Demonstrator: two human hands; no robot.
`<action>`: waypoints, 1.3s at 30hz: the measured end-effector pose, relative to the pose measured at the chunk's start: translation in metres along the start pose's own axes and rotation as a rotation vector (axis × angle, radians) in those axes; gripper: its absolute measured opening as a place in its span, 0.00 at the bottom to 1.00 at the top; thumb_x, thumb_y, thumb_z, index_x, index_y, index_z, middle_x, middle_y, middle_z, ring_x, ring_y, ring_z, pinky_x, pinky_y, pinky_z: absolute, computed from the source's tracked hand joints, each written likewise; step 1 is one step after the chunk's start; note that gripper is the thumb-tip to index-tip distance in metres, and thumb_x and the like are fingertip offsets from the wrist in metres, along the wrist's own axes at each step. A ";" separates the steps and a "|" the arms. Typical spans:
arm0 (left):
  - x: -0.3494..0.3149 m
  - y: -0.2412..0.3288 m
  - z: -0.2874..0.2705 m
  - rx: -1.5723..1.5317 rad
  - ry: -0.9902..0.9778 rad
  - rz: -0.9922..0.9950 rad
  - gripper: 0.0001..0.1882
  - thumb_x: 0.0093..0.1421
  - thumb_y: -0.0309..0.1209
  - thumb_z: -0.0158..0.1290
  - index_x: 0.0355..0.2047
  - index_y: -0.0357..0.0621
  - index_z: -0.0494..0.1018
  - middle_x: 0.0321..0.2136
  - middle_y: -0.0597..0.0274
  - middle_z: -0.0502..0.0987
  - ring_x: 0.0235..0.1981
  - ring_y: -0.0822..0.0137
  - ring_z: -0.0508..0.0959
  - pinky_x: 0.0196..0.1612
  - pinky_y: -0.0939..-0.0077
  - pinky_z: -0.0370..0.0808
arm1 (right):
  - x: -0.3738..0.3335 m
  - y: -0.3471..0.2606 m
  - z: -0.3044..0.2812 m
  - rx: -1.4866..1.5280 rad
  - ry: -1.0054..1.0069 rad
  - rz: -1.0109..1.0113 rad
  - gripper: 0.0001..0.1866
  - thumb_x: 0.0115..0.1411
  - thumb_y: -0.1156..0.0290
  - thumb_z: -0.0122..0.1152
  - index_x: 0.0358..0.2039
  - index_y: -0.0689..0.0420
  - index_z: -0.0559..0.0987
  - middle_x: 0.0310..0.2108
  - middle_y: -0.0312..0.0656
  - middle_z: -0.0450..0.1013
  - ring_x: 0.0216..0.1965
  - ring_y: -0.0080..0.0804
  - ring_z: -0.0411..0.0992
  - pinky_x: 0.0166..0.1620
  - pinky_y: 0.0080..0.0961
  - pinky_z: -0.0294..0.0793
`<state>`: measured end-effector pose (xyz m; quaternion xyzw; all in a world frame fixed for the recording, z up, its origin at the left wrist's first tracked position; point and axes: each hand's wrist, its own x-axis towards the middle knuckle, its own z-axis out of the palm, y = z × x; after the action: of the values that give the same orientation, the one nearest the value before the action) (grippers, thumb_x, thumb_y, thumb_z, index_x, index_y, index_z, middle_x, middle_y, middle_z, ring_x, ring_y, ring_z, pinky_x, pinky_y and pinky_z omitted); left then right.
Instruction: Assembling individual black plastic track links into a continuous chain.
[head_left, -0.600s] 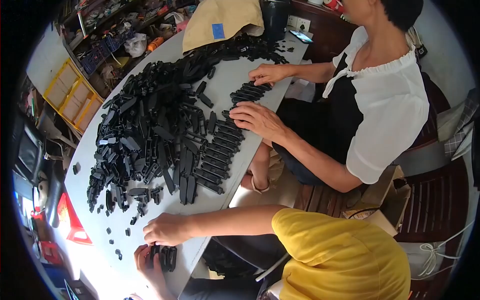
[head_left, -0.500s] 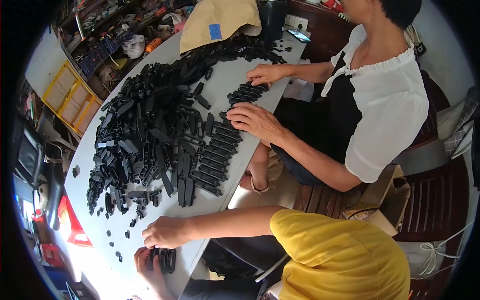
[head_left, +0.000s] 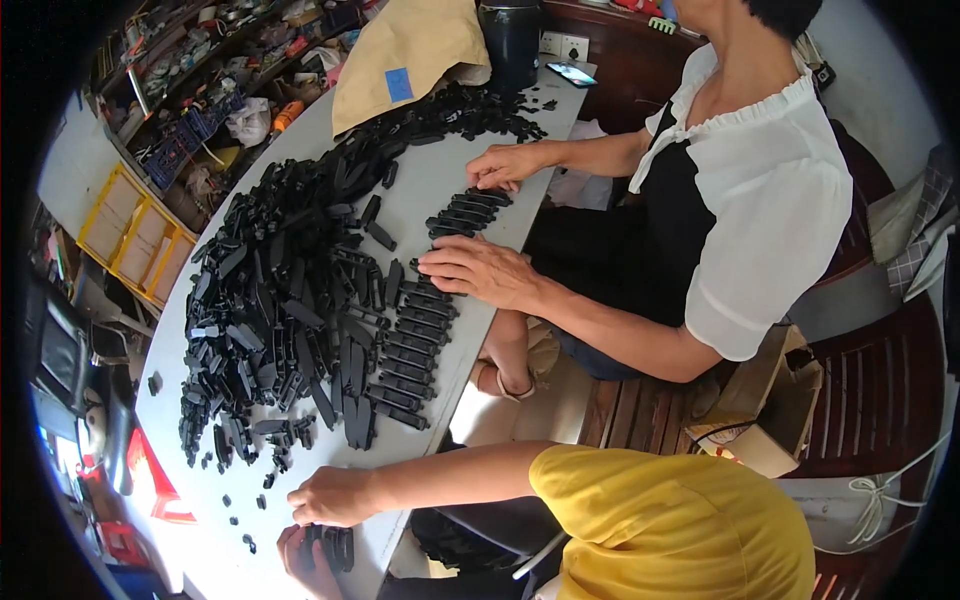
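My right hand (head_left: 334, 497), at the end of a bare arm from a yellow sleeve (head_left: 680, 525), has its fingers bunched beside a small set of black plastic oblong parts (head_left: 340, 547). What its fingertips hold is hidden. Close below, my left hand (head_left: 302, 558) is curled round the near side of that set, thumb across it, partly in bright glare. A few tiny black pieces (head_left: 248, 543) lie on the white table (head_left: 215, 530) left of my hands. Beyond them spreads a big heap of black plastic parts (head_left: 265, 290).
Across the right side, a co-worker in a white blouse (head_left: 765, 200) rests two hands (head_left: 485, 270) on a row of black parts (head_left: 408, 350). At the far end are a tan sack (head_left: 415, 50), a dark container (head_left: 510, 45) and a phone (head_left: 572, 73). An open carton (head_left: 765, 410) stands right.
The view has turned slightly, so the scene sits further left and mostly lower. My hands remain together at the black parts. The co-worker's hands stay on the row.
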<state>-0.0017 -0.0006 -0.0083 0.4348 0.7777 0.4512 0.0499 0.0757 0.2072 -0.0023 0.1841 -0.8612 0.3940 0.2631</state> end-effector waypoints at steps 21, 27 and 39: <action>-0.002 -0.003 -0.001 -0.022 0.014 -0.023 0.12 0.56 0.27 0.51 0.38 0.32 0.68 0.43 0.52 0.67 0.45 0.59 0.69 0.50 0.67 0.65 | 0.000 0.001 0.000 0.013 0.046 0.008 0.03 0.49 0.77 0.57 0.25 0.61 0.73 0.26 0.41 0.66 0.24 0.36 0.72 0.27 0.32 0.72; -0.003 -0.008 0.000 -0.024 0.035 -0.007 0.12 0.56 0.28 0.51 0.38 0.32 0.68 0.42 0.52 0.67 0.45 0.59 0.69 0.50 0.67 0.66 | 0.000 -0.001 -0.002 -0.009 0.017 0.024 0.02 0.49 0.77 0.56 0.25 0.61 0.74 0.26 0.41 0.66 0.24 0.35 0.72 0.28 0.31 0.73; -0.003 -0.010 -0.001 0.012 0.031 0.033 0.14 0.57 0.32 0.52 0.39 0.33 0.68 0.43 0.52 0.67 0.45 0.58 0.69 0.49 0.66 0.66 | 0.001 -0.001 -0.001 -0.021 0.014 0.035 0.02 0.49 0.77 0.57 0.24 0.61 0.74 0.26 0.41 0.66 0.26 0.34 0.72 0.29 0.31 0.73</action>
<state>-0.0072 -0.0053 -0.0163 0.4407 0.7737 0.4542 0.0277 0.0761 0.2074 -0.0008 0.1632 -0.8665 0.3909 0.2641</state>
